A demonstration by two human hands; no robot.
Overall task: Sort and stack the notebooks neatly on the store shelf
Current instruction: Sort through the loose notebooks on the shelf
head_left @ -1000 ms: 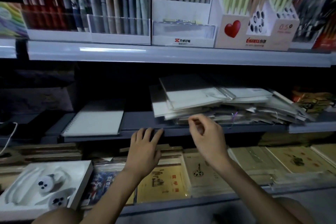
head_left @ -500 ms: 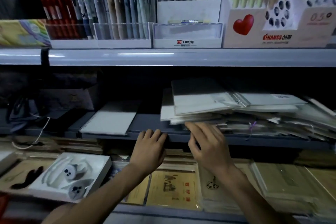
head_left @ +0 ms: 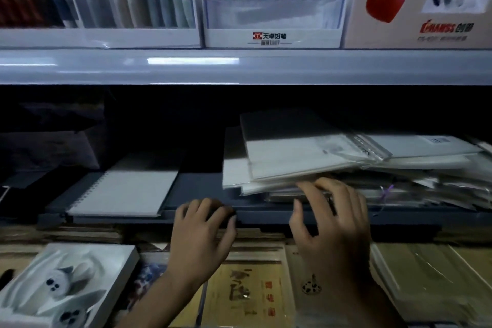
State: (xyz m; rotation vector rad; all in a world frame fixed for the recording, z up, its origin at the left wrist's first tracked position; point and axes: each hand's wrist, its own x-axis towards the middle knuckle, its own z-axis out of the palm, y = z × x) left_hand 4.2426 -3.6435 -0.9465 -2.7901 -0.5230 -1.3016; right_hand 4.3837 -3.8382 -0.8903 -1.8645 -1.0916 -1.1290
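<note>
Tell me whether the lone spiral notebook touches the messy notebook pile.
Apart. The head view shows a strip of bare shelf between the spiral notebook and the pile.

We find the scene dim. A glare streak lies on the upper shelf edge at eleven o'clock; the recess beneath sits in deep shadow. We note soft blur throughout, worst at three o'clock.
</note>
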